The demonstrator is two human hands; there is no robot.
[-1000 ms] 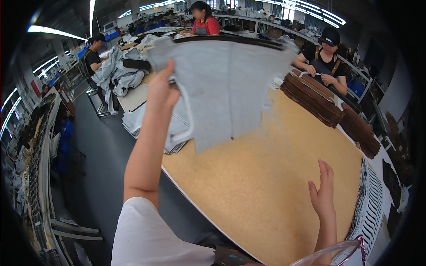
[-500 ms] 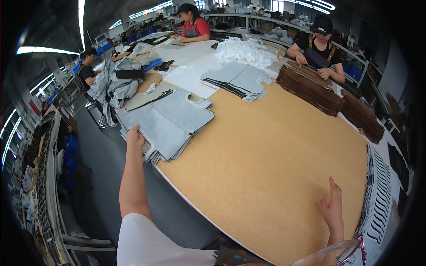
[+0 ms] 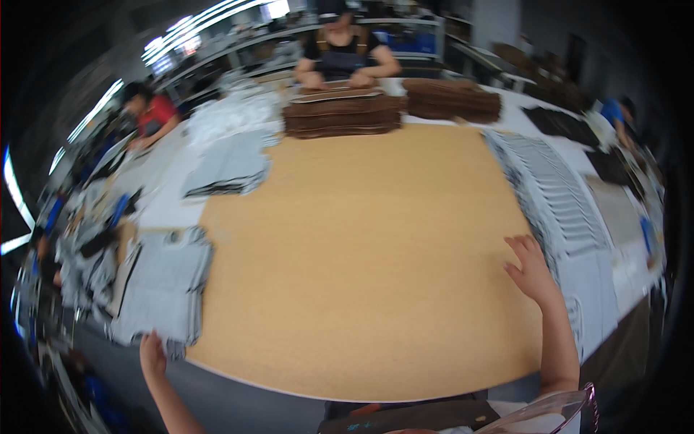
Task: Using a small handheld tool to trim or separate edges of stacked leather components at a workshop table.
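The tan board leaves broad room between the overlapping grey panels at right and the grey fabric stack, near left. The right hand is spread beside the panels; the left hand meets the stack's near edge, grip unclear. A teal marking blurs illegibly.

Grey panels look like matt cloth — softly wrinkled. The tan tabletop looks smooth and matt; the brown stack, dull, rough-sided.

A fabric workshop is indicated by a large shared worktable (co-workers are seen around it), laid with stacked grey panels and brown bundles.
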